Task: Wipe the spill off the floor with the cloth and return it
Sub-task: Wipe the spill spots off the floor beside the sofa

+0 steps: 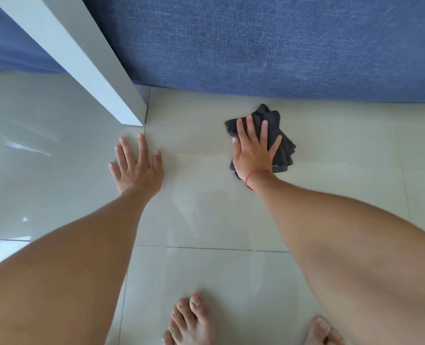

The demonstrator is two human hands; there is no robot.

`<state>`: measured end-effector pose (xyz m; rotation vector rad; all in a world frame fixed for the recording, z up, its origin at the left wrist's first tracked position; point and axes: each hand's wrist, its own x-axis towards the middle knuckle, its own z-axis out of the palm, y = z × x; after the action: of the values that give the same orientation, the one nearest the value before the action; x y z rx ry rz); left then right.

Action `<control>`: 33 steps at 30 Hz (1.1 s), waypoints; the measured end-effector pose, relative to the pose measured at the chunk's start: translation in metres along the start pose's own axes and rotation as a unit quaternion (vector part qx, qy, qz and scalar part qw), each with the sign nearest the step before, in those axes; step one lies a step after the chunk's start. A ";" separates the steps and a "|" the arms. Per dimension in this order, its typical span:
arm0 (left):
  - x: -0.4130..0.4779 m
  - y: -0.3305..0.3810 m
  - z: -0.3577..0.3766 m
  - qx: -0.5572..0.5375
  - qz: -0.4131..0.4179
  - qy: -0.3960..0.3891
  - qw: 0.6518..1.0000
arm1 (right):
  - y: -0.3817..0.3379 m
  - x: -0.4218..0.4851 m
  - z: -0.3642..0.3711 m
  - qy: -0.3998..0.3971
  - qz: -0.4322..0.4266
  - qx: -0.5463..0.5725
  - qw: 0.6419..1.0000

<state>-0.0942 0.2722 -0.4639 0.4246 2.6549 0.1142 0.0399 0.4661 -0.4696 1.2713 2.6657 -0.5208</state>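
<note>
Cloth: my right hand (253, 150) presses flat, fingers spread, on the crumpled dark grey cloth (280, 143).
Spill: faint wet streak (201, 155) leftward, toward my left hand (138, 165), splayed empty on the pale glossy tiled floor (343, 145).

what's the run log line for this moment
phase: wiping | right hand: flat on dark cloth | left hand: braced on floor

Glossy tiled floor (206, 220), dark matt fabric cloth (281, 145)

We see bright, even daylight; glare streaks on glossy floor tiles (32, 145) at left; soft faint shadows; wide-angle bending at edges; forearms slightly soft.
</note>
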 end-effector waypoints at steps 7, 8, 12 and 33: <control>0.000 0.000 0.007 0.000 -0.002 0.031 1.000 | -0.078 -0.002 0.020 -0.004 -0.106 -0.020 0.994; 0.000 0.000 0.007 0.000 -0.002 0.028 1.000 | -0.084 -0.009 0.023 -0.015 -0.127 -0.029 0.991; 0.000 0.001 -0.003 0.001 0.001 0.007 1.000 | -0.075 -0.040 0.027 -0.045 -0.241 -0.066 0.967; 0.000 -0.005 -0.004 -0.016 -0.008 0.017 1.000 | -0.028 0.009 0.001 0.009 -0.082 -0.011 0.997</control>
<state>-0.0971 0.2672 -0.4605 0.3957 2.6844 0.1592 0.0122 0.4556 -0.4661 1.0613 2.7986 -0.5005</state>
